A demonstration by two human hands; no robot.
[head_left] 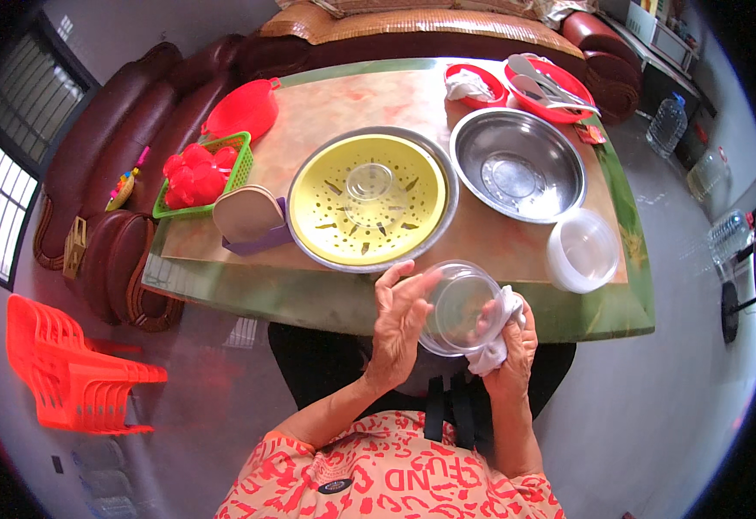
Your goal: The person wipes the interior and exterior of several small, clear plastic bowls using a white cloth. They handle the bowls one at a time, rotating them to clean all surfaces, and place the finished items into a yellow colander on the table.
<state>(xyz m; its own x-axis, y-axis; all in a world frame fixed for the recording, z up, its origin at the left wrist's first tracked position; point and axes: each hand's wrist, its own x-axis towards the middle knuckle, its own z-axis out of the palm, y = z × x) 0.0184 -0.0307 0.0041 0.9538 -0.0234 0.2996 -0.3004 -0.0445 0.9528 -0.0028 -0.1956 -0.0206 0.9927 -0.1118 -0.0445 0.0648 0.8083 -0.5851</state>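
Note:
A clear round plastic bowl (457,313) is held tilted in front of me, just off the table's near edge. My right hand (516,350) is closed on a white cloth (492,344) and grips the bowl's right side through it. Beside the bowl's left rim is my left hand (397,322), its fingers stretched out and apart, slightly blurred near the tips. Whether those fingertips touch the rim, I cannot tell. Beyond my hands, a yellow colander (313,203) sits inside a metal basin, with a clear round piece (369,182) lying in it. Stacked clear bowls (582,251) stand to the right.
An empty-looking steel basin (516,164) has red basins (559,108) with ladles behind it. Left on the table (326,303) are a green basket (170,208) of red items, a purple-sided holder (257,238) and a red colander (244,111). Red stools (75,372) stand at left.

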